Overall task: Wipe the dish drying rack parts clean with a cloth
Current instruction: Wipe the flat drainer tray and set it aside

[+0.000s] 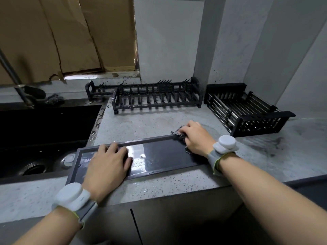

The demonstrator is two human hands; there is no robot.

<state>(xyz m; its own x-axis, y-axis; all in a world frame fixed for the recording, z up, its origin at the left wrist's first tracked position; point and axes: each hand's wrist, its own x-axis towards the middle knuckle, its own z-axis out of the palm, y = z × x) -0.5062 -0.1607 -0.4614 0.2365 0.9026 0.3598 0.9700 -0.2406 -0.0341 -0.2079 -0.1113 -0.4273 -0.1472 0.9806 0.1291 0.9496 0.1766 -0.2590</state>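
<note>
The dark drip tray (159, 154) is lying on the countertop (177, 184) beside the sink (44, 124), being pressed flat by the left hand (108, 165), fingers straight. A dark cloth (180, 135) is being gripped by the right hand (196, 138) at the tray's far right corner.

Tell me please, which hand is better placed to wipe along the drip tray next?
The right hand. It already holds the cloth at the drip tray's far right corner, while the left hand presses flat on the tray, steadying it.

White pucks (70, 197) on grey wristbands (215, 159)
</note>
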